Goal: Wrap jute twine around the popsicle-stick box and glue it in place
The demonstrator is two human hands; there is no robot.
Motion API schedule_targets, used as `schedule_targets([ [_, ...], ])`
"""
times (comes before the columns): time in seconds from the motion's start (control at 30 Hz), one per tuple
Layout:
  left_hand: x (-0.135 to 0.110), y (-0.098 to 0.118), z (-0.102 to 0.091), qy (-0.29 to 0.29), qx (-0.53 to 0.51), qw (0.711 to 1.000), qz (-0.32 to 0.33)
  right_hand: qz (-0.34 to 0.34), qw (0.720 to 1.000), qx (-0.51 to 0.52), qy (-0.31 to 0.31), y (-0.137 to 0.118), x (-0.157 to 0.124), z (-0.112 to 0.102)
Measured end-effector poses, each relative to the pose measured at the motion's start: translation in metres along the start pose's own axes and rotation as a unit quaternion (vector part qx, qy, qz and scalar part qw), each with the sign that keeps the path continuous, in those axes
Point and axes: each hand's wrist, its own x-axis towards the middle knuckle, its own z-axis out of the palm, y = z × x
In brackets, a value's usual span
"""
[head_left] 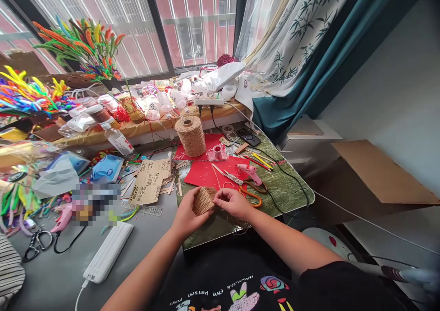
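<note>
My left hand (186, 211) is wrapped round a small object covered in jute twine (203, 200), held just above the near edge of the green mat (288, 189). My right hand (233, 203) pinches the twine at the object's right side, fingers closed. A loose strand runs off under my right wrist. A large spool of the same jute twine (190, 136) stands upright farther back, on red paper (206, 170).
A pink glue gun (250, 171), orange-handled scissors (252, 194) and a craft knife lie right of my hands. Printed cardboard tags (150, 181), a white power strip (108, 252), black scissors (36, 243) and colourful pipe cleaners (77, 40) fill the left. A phone (250, 139) lies at the back.
</note>
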Motion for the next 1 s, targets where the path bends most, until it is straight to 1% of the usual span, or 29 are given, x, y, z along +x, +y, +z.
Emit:
schedule_targets([
  [0.1,-0.016,-0.015,0.016,0.058,-0.049,0.997,-0.010,-0.026,0.997,-0.076,0.000,-0.017,-0.002,0.005],
  [0.2,-0.030,-0.024,0.022,0.076,-0.050,0.996,-0.008,-0.047,0.987,-0.151,-0.013,-0.028,0.000,0.015],
  [0.27,-0.033,-0.021,0.017,0.073,-0.040,0.996,-0.025,-0.061,0.977,-0.204,-0.019,-0.032,0.001,0.025],
  [0.33,-0.032,-0.014,0.008,0.064,-0.033,0.996,-0.047,-0.079,0.965,-0.250,-0.027,-0.035,0.002,0.035],
  [0.4,-0.027,-0.007,0.000,0.056,-0.031,0.997,-0.048,-0.102,0.951,-0.288,-0.038,-0.037,0.003,0.041],
  [0.43,-0.024,-0.005,-0.003,0.054,-0.025,0.998,-0.036,-0.114,0.945,-0.303,-0.044,-0.038,0.004,0.043],
  [0.53,-0.019,-0.008,-0.006,0.058,-0.029,0.998,-0.019,-0.139,0.930,-0.336,-0.054,-0.037,0.007,0.037],
  [0.63,-0.021,-0.022,-0.001,0.073,-0.067,0.995,-0.017,-0.140,0.923,-0.354,-0.052,-0.031,0.009,0.023],
  [0.73,-0.024,-0.034,0.005,0.082,-0.103,0.991,-0.004,-0.126,0.933,-0.332,-0.048,-0.024,0.011,0.013],
  [0.8,-0.024,-0.039,0.008,0.084,-0.113,0.990,0.001,-0.127,0.939,-0.316,-0.044,-0.022,0.012,0.009],
  [0.9,-0.021,-0.042,0.009,0.080,-0.118,0.990,0.002,-0.135,0.937,-0.321,-0.026,-0.024,0.016,0.002],
  [1.0,-0.020,-0.042,0.009,0.081,-0.123,0.989,0.006,-0.119,0.939,-0.323,-0.004,-0.026,0.019,-0.009],
])
